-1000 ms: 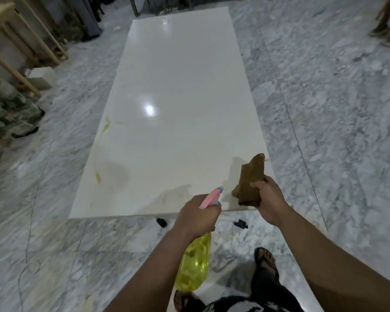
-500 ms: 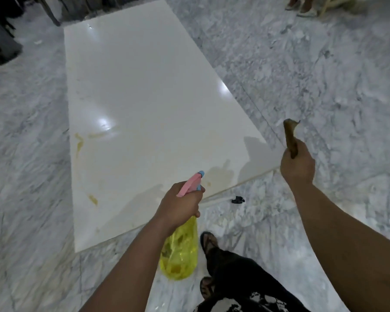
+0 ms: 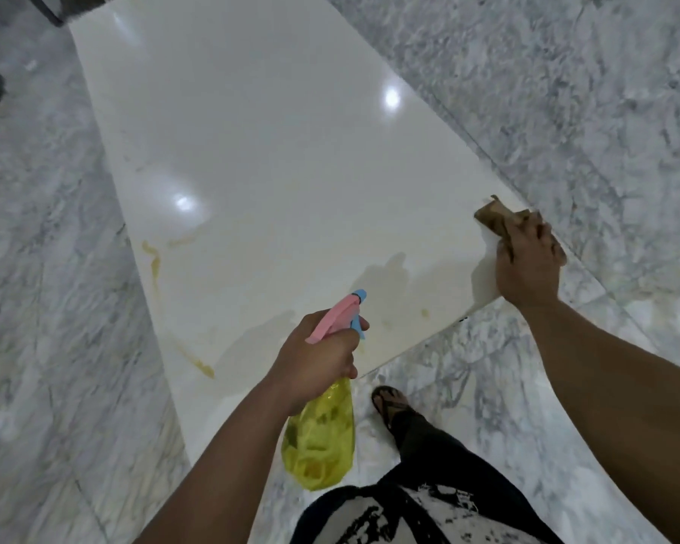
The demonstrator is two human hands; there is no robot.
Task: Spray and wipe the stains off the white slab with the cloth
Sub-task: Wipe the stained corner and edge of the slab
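The white slab [image 3: 275,159] lies flat on the marble floor [image 3: 566,92], glossy enough to mirror the ceiling lights, with a long yellow-brown stain [image 3: 156,265] running down its left side toward a darker blot [image 3: 205,370] and smaller spots [image 3: 424,314] near the near edge. The left hand [image 3: 315,361] has its fingers wrapped around the neck of a spray bottle [image 3: 319,441], a translucent yellow body with a pink and blue trigger head aimed at the slab. The right hand [image 3: 527,268] grips a crumpled brown cloth [image 3: 499,217] at the slab's right corner; whether the cloth presses on the surface or hovers just above it I cannot tell. The main risk, I judge, is footing: a sandalled foot [image 3: 389,402] stands just beside the slab on polished stone, and stray spray would make it slick. Wiping with an already soiled-looking cloth could also smear the stains across the smooth finish rather than lift them.
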